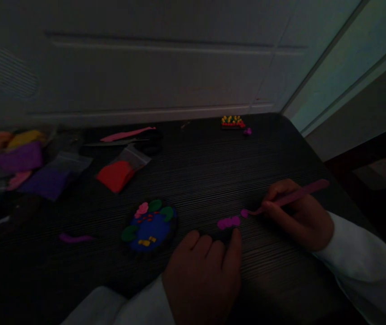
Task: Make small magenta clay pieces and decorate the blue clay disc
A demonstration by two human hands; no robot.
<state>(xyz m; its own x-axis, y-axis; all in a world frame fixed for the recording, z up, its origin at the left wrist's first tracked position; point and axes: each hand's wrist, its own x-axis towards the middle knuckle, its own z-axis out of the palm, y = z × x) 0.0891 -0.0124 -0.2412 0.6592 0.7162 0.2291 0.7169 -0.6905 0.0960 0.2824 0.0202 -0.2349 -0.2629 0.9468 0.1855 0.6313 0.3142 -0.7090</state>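
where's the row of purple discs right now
In the head view, the row of purple discs lies on the dark table, right of and below centre, just beyond the left hand and left of the pink tool in the right hand.

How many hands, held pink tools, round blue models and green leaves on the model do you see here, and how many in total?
Hands, left hand and right hand: 2
Held pink tool: 1
Round blue model: 1
Green leaves: 3
Total: 7
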